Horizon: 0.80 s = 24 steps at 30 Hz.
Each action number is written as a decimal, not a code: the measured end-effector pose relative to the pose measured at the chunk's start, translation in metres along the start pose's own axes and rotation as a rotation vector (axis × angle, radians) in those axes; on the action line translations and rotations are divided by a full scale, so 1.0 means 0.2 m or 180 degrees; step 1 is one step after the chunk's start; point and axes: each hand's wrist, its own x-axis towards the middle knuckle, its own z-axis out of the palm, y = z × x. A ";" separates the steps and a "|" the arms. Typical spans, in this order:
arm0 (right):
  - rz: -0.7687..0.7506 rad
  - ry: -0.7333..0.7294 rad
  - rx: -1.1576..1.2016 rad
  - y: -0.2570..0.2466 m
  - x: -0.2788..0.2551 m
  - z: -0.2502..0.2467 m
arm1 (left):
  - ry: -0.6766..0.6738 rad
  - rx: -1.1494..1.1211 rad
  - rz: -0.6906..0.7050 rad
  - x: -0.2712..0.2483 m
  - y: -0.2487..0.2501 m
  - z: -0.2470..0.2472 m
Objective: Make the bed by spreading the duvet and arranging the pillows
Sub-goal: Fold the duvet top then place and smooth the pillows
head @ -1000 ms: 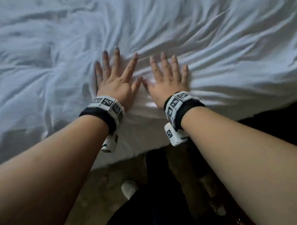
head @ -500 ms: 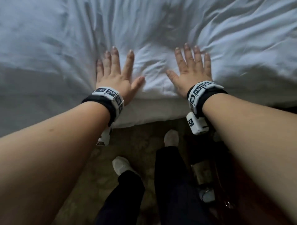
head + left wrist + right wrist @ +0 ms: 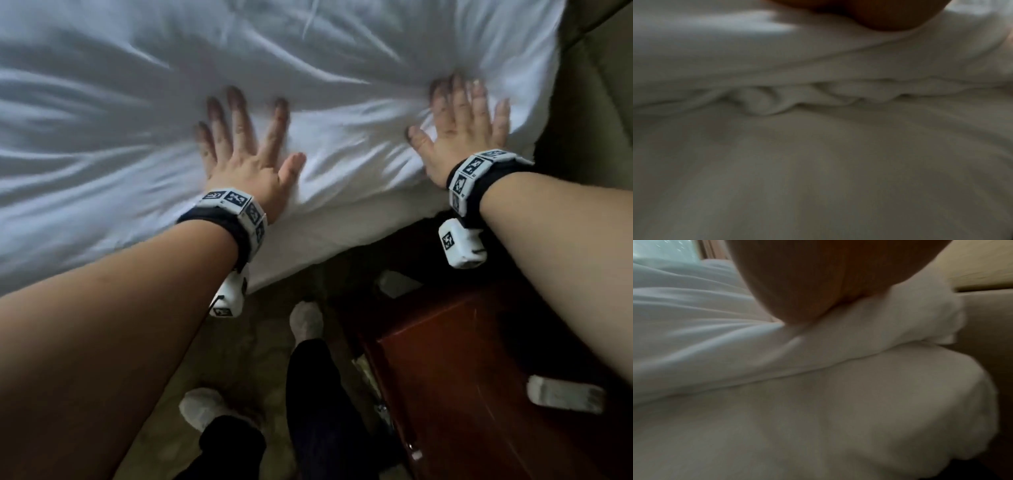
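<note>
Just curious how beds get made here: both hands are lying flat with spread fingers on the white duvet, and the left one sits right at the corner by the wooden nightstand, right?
Nearly. Both hands do lie flat with spread fingers on the white duvet, but the head view shows the right hand at the corner by the wooden nightstand. The left hand presses further along the edge.
</note>
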 end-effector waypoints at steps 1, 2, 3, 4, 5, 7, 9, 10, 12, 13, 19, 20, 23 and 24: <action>0.0118 -0.0036 0.0048 0.11 0.03 0.03 | -0.0051 0.0042 0.0034 0.06 0.07 0.03; 0.0239 -0.0112 0.0133 0.19 0.04 0.04 | -0.0116 0.0101 0.0044 0.10 0.13 0.05; 0.0315 -0.0229 0.0242 0.27 0.05 0.07 | -0.0196 0.0172 0.0041 0.12 0.17 0.07; 0.0333 -0.0383 0.0339 0.33 0.06 0.09 | -0.0291 0.0250 0.0030 0.15 0.19 0.09; 0.0408 -0.0594 0.0462 0.38 0.05 0.10 | -0.0394 0.0325 0.0011 0.16 0.20 0.10; 0.1028 -0.0799 0.0875 0.41 0.03 0.09 | -0.0613 0.0400 -0.0041 0.18 0.19 0.08; 0.1482 -0.0394 0.0987 0.33 -0.01 0.01 | -0.0882 0.0352 -0.0027 0.18 0.17 0.02; 0.1495 -0.0109 0.0967 0.25 -0.01 -0.06 | -0.1029 0.0298 0.0029 0.19 0.16 -0.03; 0.1188 0.0360 0.1075 0.01 -0.01 -0.22 | -0.1091 0.0121 0.0241 0.18 0.07 -0.15; 0.0977 0.0457 0.1145 -0.13 0.00 -0.30 | -0.0925 0.0059 0.0342 0.16 0.01 -0.23; -0.0690 0.0186 0.1058 -1.29 -0.07 -0.62 | -0.0074 0.0335 -0.0552 -0.06 -0.81 -0.66; -0.0931 0.0120 0.1042 -1.50 -0.11 -0.66 | -0.0104 0.0478 -0.0812 -0.11 -1.01 -0.72; -0.1506 -0.0121 0.1035 -2.14 -0.31 -0.71 | -0.0412 0.0582 -0.1843 -0.34 -1.64 -0.85; -0.1650 -0.0206 0.1054 -2.35 -0.40 -0.72 | -0.0511 0.0531 -0.2092 -0.45 -1.84 -0.86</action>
